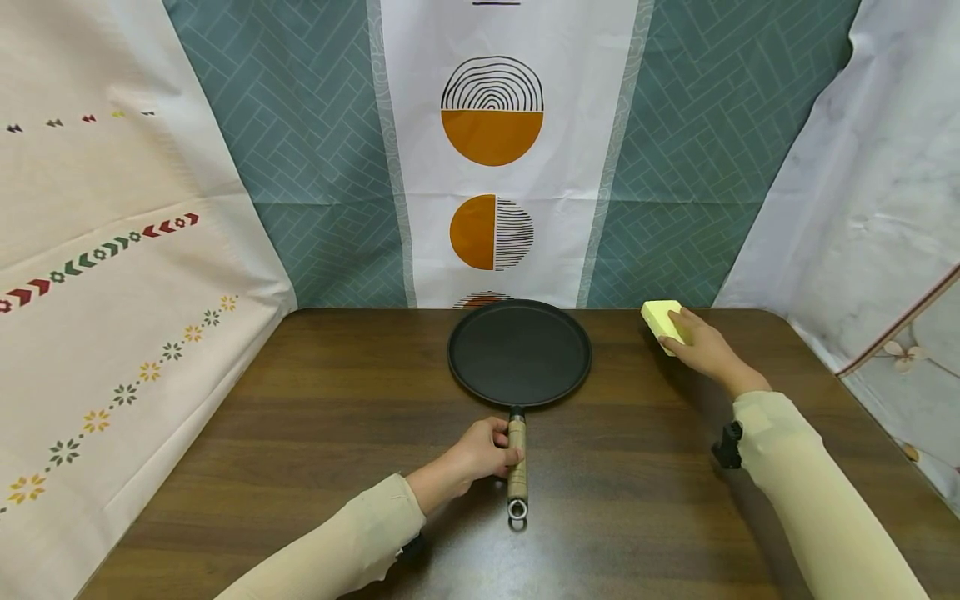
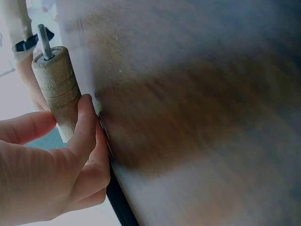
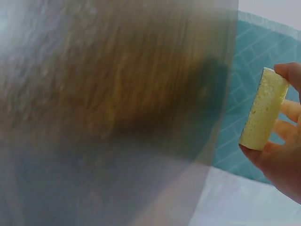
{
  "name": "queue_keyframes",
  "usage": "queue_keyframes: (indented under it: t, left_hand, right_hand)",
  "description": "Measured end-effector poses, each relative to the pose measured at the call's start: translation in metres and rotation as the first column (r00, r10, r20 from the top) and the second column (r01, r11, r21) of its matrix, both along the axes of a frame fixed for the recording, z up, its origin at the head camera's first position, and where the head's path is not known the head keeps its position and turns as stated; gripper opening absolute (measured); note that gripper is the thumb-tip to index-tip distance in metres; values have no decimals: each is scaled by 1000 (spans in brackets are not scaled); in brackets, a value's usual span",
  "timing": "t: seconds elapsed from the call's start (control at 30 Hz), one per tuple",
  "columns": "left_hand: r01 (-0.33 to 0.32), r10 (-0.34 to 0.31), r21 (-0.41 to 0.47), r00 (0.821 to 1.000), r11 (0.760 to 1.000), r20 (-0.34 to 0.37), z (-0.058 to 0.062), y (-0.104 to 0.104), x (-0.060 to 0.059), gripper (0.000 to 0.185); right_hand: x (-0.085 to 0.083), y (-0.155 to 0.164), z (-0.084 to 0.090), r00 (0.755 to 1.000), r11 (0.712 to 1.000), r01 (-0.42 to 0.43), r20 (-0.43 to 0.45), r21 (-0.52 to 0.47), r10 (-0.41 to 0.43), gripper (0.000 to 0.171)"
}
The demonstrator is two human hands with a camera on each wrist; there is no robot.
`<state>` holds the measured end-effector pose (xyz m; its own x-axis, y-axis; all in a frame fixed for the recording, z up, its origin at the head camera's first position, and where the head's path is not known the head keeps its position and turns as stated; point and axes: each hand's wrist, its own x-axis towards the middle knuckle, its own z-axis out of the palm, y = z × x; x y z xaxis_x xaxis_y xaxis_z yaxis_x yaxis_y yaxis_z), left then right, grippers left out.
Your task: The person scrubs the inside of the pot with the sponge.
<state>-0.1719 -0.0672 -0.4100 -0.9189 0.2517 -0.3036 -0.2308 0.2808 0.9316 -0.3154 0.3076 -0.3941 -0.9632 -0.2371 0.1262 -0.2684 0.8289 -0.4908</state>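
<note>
A flat black round pan point(image 1: 519, 352) lies on the dark wooden table point(image 1: 300, 433), its wooden handle point(image 1: 517, 462) pointing toward me. My left hand point(image 1: 483, 447) grips that handle point(image 2: 59, 89), fingers and thumb curled round it. At the table's far right my right hand point(image 1: 701, 346) holds a pale yellow sponge point(image 1: 663, 324), slightly lifted. In the right wrist view the sponge point(image 3: 263, 109) is pinched between thumb and fingers.
Patterned cloth backdrops hang behind the table and at both sides, close to its edges. A metal ring point(image 1: 517, 508) ends the pan handle near the front. Bare wood lies left of the pan and between the two arms.
</note>
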Motion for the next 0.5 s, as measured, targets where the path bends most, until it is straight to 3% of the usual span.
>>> queue_keyframes:
  t: [0.5]
  left_hand:
    - [7,-7,7,1000,1000,0,-1,-2,0,56]
  right_hand:
    - [-2,-29,5,996,997,-74,-48,-6,74,65]
